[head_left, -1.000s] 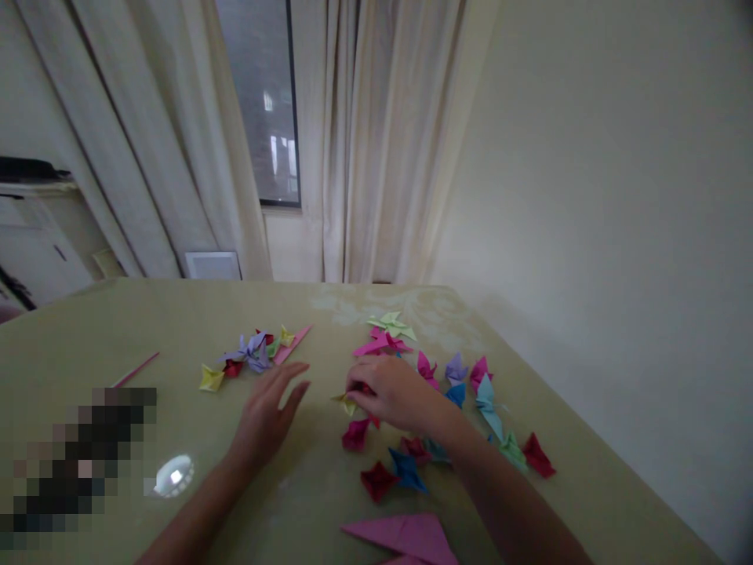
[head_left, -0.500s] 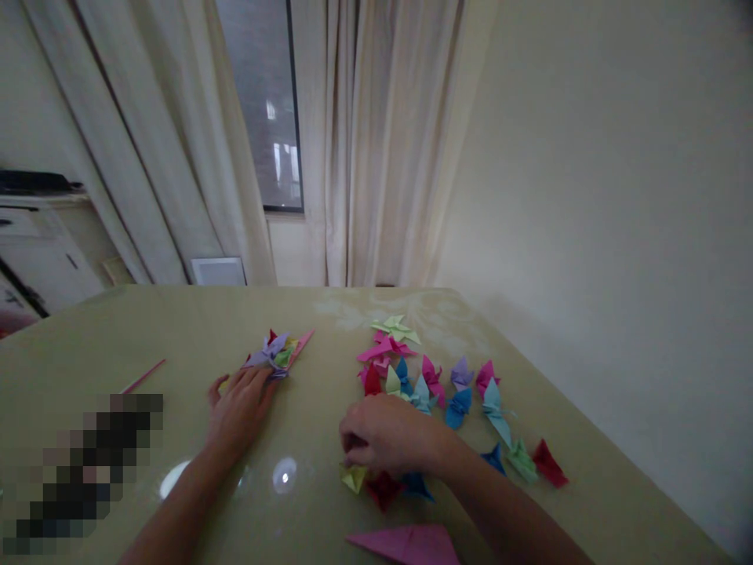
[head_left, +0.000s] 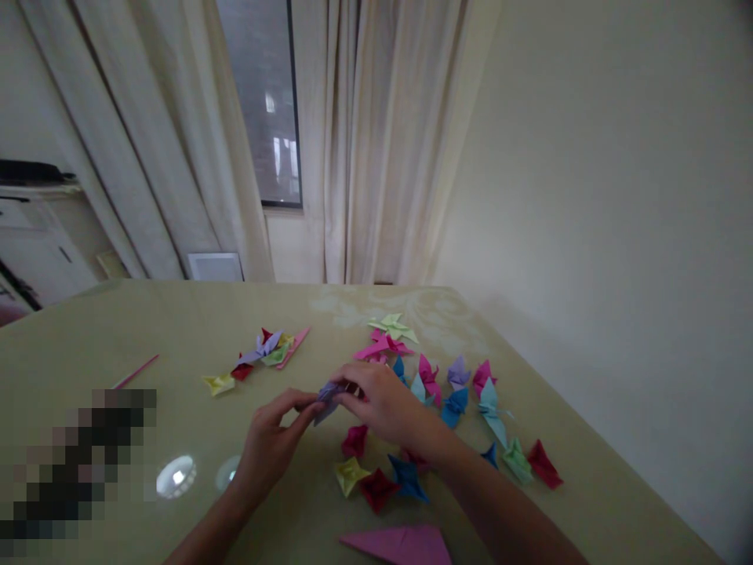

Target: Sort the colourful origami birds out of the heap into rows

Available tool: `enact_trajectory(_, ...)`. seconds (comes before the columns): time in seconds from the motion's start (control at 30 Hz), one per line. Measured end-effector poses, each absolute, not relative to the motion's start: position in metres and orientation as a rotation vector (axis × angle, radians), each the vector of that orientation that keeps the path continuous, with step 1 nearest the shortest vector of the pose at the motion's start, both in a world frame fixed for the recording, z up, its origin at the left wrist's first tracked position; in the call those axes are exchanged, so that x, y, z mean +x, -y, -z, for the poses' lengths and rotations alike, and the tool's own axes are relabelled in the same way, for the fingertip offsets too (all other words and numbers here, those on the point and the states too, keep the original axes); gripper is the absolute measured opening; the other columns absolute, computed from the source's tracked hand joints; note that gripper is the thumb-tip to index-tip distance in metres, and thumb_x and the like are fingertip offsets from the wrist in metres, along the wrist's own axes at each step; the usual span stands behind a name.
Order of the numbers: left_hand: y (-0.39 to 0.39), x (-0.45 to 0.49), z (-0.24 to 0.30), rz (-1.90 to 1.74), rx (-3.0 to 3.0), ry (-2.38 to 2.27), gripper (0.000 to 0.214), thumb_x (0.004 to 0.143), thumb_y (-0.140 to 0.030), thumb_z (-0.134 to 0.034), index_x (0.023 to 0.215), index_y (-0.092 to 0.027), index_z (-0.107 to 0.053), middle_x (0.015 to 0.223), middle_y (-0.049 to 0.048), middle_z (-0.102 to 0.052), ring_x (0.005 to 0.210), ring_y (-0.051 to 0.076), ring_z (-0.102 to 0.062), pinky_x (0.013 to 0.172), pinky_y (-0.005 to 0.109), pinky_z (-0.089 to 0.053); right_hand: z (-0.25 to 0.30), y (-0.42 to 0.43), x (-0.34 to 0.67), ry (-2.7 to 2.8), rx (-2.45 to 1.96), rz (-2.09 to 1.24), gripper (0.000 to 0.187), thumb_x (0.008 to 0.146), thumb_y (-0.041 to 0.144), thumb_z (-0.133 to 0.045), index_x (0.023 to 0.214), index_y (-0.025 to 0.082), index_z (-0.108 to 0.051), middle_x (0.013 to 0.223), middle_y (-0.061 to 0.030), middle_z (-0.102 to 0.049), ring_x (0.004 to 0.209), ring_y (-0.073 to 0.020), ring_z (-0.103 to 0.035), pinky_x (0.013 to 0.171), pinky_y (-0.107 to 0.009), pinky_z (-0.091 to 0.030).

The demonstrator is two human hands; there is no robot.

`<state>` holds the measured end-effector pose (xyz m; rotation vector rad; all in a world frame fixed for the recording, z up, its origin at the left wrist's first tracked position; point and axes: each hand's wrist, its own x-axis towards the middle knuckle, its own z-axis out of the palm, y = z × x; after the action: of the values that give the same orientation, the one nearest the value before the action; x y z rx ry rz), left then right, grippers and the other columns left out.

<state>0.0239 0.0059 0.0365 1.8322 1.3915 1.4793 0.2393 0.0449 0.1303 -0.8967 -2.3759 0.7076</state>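
"What's most at risk close in?"
"The pink folded paper (head_left: 405, 543), lying toward the table's (head_left: 176, 314) near edge, itself out of view. A dropped forearm could crush its creases."
"And just past that?"
"The yellow piece (head_left: 351, 475), dark red piece (head_left: 378, 490) and blue piece (head_left: 408, 478) sit close together beside the right forearm; a low sweep might scatter them. The bright red piece (head_left: 544, 464), nearest the right edge, could get elbowed toward it."
"What about the hands?"
"Left hand (head_left: 274, 431) and right hand (head_left: 380, 400) both pinch the purple folded piece (head_left: 327, 404) over the table's middle. Uneven pulling could tear it or loosen its folds."
"Farther off?"
"The pale green piece (head_left: 391, 326), near the far edge, looks safe unless an arm overreaches."
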Motion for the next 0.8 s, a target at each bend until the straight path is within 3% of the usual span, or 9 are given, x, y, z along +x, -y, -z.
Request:
enact_trajectory(0.07,-0.005,0.026,-0.036,-1.475,1.777,-1.364,0.035,0.093,-0.056,-0.068,0.091,-0.024,-0.082,0.083,0.0036,-0.081,0.072,0.02,-0.073,0.068,0.029,-0.06,-0.13,-0.047,0.24,2.355,-0.914,-0.779,0.016,0.096,0.015,-0.071,0.11,0.019,-0.078,0.099,-0.0038,-0.078,0.09,-0.0168,-0.071,0.082,-0.025,-0.05)
enact_trajectory(0.17,-0.007,0.024,-0.032,-1.523,1.698,-1.377,0.032,0.098,-0.05,-0.062,0.104,-0.024,-0.08,0.086,0.0039,-0.08,0.074,0.019,-0.073,0.07,0.03,-0.061,-0.127,-0.051,0.241,2.238,-0.956,-0.899,0.024,0.095,0.015,-0.069,0.118,0.02,-0.075,0.093,-0.0022,-0.076,0.08,-0.0147,-0.069,0.073,-0.023,-0.049)
enact_trajectory(0.33,-0.006,0.024,-0.029,-1.596,1.87,-1.358,0.033,0.094,-0.031,-0.065,0.126,-0.028,-0.073,0.119,0.0087,-0.076,0.1,0.022,-0.073,0.082,0.033,-0.061,-0.106,-0.056,0.234,1.968,-0.988,-1.296,0.026,0.096,0.016,-0.063,0.122,0.02,-0.066,0.079,0.0032,-0.065,0.065,-0.0112,-0.062,0.058,-0.019,-0.047)
enact_trajectory(0.4,-0.003,0.026,-0.03,-1.54,1.959,-1.298,0.033,0.093,-0.025,-0.064,0.123,-0.03,-0.074,0.123,0.0092,-0.074,0.106,0.023,-0.072,0.082,0.033,-0.061,-0.095,-0.056,0.23,1.913,-1.004,-1.48,0.025,0.097,0.017,-0.062,0.122,0.02,-0.062,0.073,0.0064,-0.061,0.057,-0.0103,-0.059,0.052,-0.018,-0.044)
enact_trajectory(0.47,-0.001,0.027,-0.03,-1.507,1.986,-1.269,0.023,0.093,-0.024,-0.062,0.108,-0.029,-0.078,0.121,0.0092,-0.075,0.108,0.024,-0.072,0.082,0.033,-0.061,-0.089,-0.057,0.226,1.93,-1.022,-1.576,0.026,0.098,0.018,-0.061,0.124,0.021,-0.06,0.071,0.0075,-0.061,0.055,-0.0106,-0.059,0.049,-0.018,-0.042)
enact_trajectory(0.53,0.0,0.028,-0.03,-1.501,1.945,-1.298,0.015,0.094,-0.029,-0.063,0.098,-0.026,-0.077,0.113,0.0088,-0.078,0.101,0.024,-0.074,0.081,0.033,-0.061,-0.091,-0.057,0.227,1.97,-1.054,-1.513,0.025,0.1,0.019,-0.058,0.125,0.021,-0.06,0.075,0.0054,-0.065,0.06,-0.0118,-0.063,0.053,-0.019,-0.045)
enact_trajectory(0.67,-0.003,0.029,-0.026,-1.446,1.82,-1.385,0.019,0.095,-0.041,-0.065,0.097,-0.024,-0.075,0.087,0.0039,-0.079,0.079,0.02,-0.074,0.071,0.029,-0.06,-0.116,-0.055,0.237,2.011,-1.061,-0.965,0.024,0.109,0.028,-0.048,0.123,0.02,-0.066,0.098,-0.0032,-0.073,0.088,-0.0148,-0.069,0.08,-0.027,-0.052)
enact_trajectory(0.73,-0.003,0.03,-0.023,-1.415,1.808,-1.376,0.022,0.095,-0.044,-0.066,0.096,-0.024,-0.075,0.085,0.0027,-0.079,0.076,0.02,-0.074,0.07,0.028,-0.059,-0.129,-0.052,0.242,2.098,-0.963,-0.822,0.028,0.107,0.037,-0.057,0.129,0.022,-0.066,0.112,-0.0054,-0.074,0.097,-0.0164,-0.068,0.088,-0.028,-0.052)
enact_trajectory(0.8,-0.002,0.032,-0.02,-1.396,1.82,-1.359,0.022,0.096,-0.045,-0.066,0.098,-0.025,-0.075,0.087,0.0022,-0.079,0.078,0.019,-0.074,0.071,0.027,-0.059,-0.134,-0.049,0.244,2.262,-0.877,-0.78,0.031,0.1,0.038,-0.072,0.126,0.022,-0.07,0.113,-0.0051,-0.074,0.097,-0.0175,-0.068,0.086,-0.027,-0.051)
